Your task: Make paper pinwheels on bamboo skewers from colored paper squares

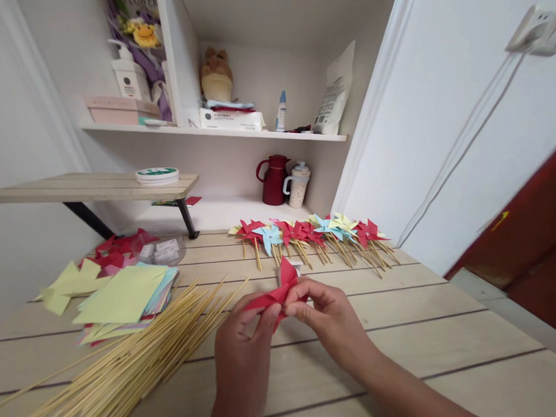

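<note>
Red paper point(282, 291), cut and partly folded into pinwheel blades, sits pinched between both hands just above the wooden surface point(438, 336), near its middle. The left hand point(243, 347) has its grip closed on the lower left flap, thumb and fingers pressing the paper; the right hand point(326, 313) holds the centre and right side with fingertips closed on the gathered points. One blade stands up free above the fingers, so the folding looks unfinished, and no stick is attached to this piece yet.

Beyond the hands, a row of finished pinwheels point(313, 234) in red, blue and yellow lies along the back of the surface, each already on its stick; by that count a good share of the work seems done. To the left, much material remains: a loose heap of bamboo sticks point(149, 350) spreads toward the near edge, touching a stack of coloured paper squares point(124, 297) with yellow on top. Behind the stack lie cut red pieces point(119, 248) and a small clear bag point(164, 251) whose contents I cannot make out.
</note>
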`<state>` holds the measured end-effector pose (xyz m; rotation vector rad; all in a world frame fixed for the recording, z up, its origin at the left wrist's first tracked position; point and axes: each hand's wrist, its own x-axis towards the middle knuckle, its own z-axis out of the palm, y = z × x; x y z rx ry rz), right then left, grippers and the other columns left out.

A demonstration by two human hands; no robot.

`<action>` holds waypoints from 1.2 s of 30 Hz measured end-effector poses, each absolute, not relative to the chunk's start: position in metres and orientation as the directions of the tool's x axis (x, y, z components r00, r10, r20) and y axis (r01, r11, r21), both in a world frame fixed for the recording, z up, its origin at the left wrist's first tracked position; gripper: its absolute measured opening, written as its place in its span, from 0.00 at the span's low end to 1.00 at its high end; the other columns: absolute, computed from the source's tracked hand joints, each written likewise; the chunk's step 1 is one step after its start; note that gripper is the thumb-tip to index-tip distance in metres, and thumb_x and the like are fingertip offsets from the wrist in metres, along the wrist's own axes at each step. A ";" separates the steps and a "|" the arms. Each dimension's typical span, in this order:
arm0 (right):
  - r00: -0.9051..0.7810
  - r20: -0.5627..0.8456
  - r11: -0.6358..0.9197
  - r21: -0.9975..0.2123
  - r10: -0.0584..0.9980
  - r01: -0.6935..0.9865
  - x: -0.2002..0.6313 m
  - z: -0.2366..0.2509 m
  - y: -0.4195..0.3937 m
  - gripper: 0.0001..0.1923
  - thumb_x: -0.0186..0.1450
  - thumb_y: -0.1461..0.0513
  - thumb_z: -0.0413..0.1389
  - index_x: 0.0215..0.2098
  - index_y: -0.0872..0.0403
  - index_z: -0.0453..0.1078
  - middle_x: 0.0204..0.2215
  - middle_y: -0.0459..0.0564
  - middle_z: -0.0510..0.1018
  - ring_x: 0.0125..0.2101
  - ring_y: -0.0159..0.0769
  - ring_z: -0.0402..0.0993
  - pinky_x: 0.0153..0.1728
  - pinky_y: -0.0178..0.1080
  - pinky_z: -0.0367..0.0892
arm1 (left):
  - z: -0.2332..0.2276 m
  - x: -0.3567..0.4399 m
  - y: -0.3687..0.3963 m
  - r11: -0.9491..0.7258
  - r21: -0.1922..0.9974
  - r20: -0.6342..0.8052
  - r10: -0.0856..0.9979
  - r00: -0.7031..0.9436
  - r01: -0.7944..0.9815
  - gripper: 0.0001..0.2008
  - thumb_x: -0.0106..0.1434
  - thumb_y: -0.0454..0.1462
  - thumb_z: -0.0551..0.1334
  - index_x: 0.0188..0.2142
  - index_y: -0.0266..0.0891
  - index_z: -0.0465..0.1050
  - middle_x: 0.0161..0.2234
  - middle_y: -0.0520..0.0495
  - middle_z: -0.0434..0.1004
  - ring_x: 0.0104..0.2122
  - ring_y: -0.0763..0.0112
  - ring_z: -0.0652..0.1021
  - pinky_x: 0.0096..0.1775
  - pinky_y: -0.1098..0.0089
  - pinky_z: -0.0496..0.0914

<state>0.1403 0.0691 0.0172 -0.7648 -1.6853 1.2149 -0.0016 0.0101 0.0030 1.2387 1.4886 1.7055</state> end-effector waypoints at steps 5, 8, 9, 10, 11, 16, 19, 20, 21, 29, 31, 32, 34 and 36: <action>-0.346 0.297 0.293 -0.954 0.890 -0.066 0.140 0.016 0.067 0.07 0.59 0.59 0.65 0.27 0.52 0.75 0.26 0.44 0.77 0.30 0.33 0.70 0.35 0.36 0.64 | 0.001 -0.001 0.009 -0.212 0.950 0.295 0.850 -0.436 0.230 0.11 0.60 0.46 0.66 0.35 0.44 0.84 0.36 0.47 0.84 0.35 0.62 0.80 0.41 0.65 0.72; -0.320 0.288 0.276 -0.957 0.902 -0.084 0.140 0.015 0.066 0.07 0.58 0.59 0.66 0.27 0.52 0.75 0.26 0.44 0.78 0.29 0.33 0.69 0.35 0.36 0.65 | 0.001 0.000 0.007 -0.207 0.951 0.290 0.855 -0.429 0.229 0.12 0.60 0.47 0.66 0.37 0.45 0.84 0.38 0.46 0.84 0.35 0.61 0.80 0.42 0.65 0.72; -0.316 0.286 0.273 -0.958 0.905 -0.085 0.140 0.015 0.066 0.06 0.58 0.59 0.66 0.28 0.52 0.75 0.26 0.44 0.78 0.29 0.33 0.69 0.34 0.37 0.65 | 0.002 0.001 0.007 -0.210 0.953 0.287 0.858 -0.427 0.219 0.12 0.59 0.46 0.66 0.37 0.45 0.84 0.39 0.46 0.84 0.36 0.61 0.80 0.42 0.65 0.72; -0.314 0.283 0.270 -0.959 0.906 -0.087 0.140 0.014 0.066 0.06 0.58 0.59 0.66 0.28 0.52 0.75 0.26 0.44 0.78 0.29 0.33 0.69 0.34 0.37 0.65 | 0.002 0.001 0.007 -0.213 0.955 0.284 0.857 -0.430 0.205 0.11 0.59 0.46 0.67 0.37 0.45 0.84 0.40 0.47 0.84 0.36 0.62 0.80 0.41 0.65 0.72; -0.314 0.282 0.269 -0.959 0.907 -0.085 0.139 0.014 0.066 0.06 0.58 0.59 0.66 0.28 0.52 0.76 0.26 0.45 0.78 0.29 0.34 0.70 0.34 0.37 0.65 | 0.002 0.002 0.006 -0.214 0.959 0.277 0.854 -0.440 0.187 0.11 0.59 0.46 0.67 0.36 0.45 0.84 0.39 0.47 0.84 0.35 0.62 0.80 0.40 0.66 0.72; -0.314 0.369 0.378 -0.925 0.875 -0.034 0.138 0.017 0.065 0.04 0.59 0.60 0.65 0.28 0.51 0.76 0.28 0.45 0.78 0.31 0.35 0.71 0.36 0.38 0.65 | 0.004 0.004 0.007 -0.184 0.973 0.229 0.857 -0.461 0.140 0.11 0.58 0.46 0.67 0.34 0.44 0.84 0.37 0.47 0.84 0.33 0.62 0.79 0.37 0.67 0.72; -0.330 0.444 0.471 -0.882 0.833 0.000 0.138 0.021 0.063 0.06 0.62 0.61 0.63 0.27 0.51 0.75 0.28 0.45 0.77 0.33 0.35 0.71 0.38 0.38 0.64 | 0.004 0.004 0.008 -0.175 0.973 0.227 0.855 -0.466 0.153 0.11 0.58 0.46 0.67 0.32 0.43 0.84 0.32 0.47 0.83 0.33 0.61 0.79 0.37 0.66 0.72; -0.334 0.455 0.485 -0.874 0.826 0.009 0.138 0.021 0.062 0.06 0.62 0.61 0.63 0.27 0.51 0.75 0.28 0.45 0.77 0.33 0.35 0.71 0.39 0.38 0.64 | 0.005 0.004 0.007 -0.174 0.973 0.226 0.853 -0.471 0.154 0.11 0.58 0.46 0.67 0.32 0.43 0.84 0.30 0.48 0.83 0.34 0.61 0.79 0.37 0.66 0.72; -0.334 0.458 0.491 -0.871 0.824 0.017 0.138 0.022 0.062 0.07 0.62 0.61 0.62 0.26 0.51 0.74 0.28 0.45 0.77 0.33 0.35 0.71 0.38 0.38 0.64 | 0.005 0.003 0.007 -0.173 0.973 0.227 0.851 -0.473 0.154 0.11 0.58 0.46 0.67 0.32 0.43 0.84 0.29 0.48 0.82 0.33 0.61 0.79 0.37 0.66 0.72; -0.313 0.409 0.428 -0.904 0.857 -0.008 0.140 0.017 0.061 0.04 0.62 0.60 0.64 0.29 0.51 0.76 0.29 0.45 0.77 0.31 0.34 0.71 0.35 0.37 0.65 | 0.003 0.002 0.006 -0.201 0.960 0.270 0.846 -0.461 0.193 0.11 0.59 0.46 0.66 0.37 0.45 0.84 0.32 0.48 0.83 0.33 0.62 0.79 0.40 0.65 0.71; -0.301 0.403 0.419 -0.908 0.864 -0.012 0.139 0.017 0.061 0.04 0.61 0.60 0.64 0.29 0.51 0.76 0.28 0.46 0.78 0.30 0.34 0.71 0.34 0.37 0.65 | 0.002 0.002 0.007 -0.217 0.954 0.290 0.842 -0.454 0.206 0.12 0.60 0.46 0.66 0.37 0.44 0.83 0.34 0.47 0.83 0.33 0.62 0.79 0.41 0.65 0.72; -0.294 0.400 0.413 -0.910 0.868 -0.018 0.139 0.017 0.061 0.05 0.60 0.59 0.64 0.29 0.51 0.76 0.28 0.46 0.78 0.30 0.35 0.71 0.34 0.37 0.65 | 0.001 0.002 0.007 -0.226 0.951 0.300 0.841 -0.451 0.212 0.11 0.60 0.46 0.66 0.37 0.44 0.83 0.34 0.47 0.84 0.34 0.62 0.79 0.42 0.65 0.72; -0.282 0.394 0.402 -0.915 0.875 -0.033 0.138 0.016 0.062 0.05 0.60 0.59 0.65 0.28 0.52 0.77 0.28 0.46 0.78 0.30 0.35 0.72 0.33 0.37 0.66 | 0.001 0.003 0.008 -0.236 0.947 0.312 0.837 -0.450 0.218 0.11 0.60 0.46 0.66 0.36 0.44 0.83 0.36 0.46 0.84 0.36 0.61 0.80 0.43 0.64 0.72; -0.275 0.390 0.394 -0.918 0.879 -0.045 0.137 0.016 0.062 0.05 0.59 0.59 0.65 0.29 0.52 0.77 0.29 0.47 0.78 0.31 0.35 0.72 0.34 0.38 0.67 | 0.000 0.003 0.008 -0.225 0.949 0.304 0.833 -0.462 0.219 0.11 0.59 0.46 0.66 0.36 0.44 0.83 0.37 0.46 0.84 0.36 0.61 0.80 0.44 0.63 0.72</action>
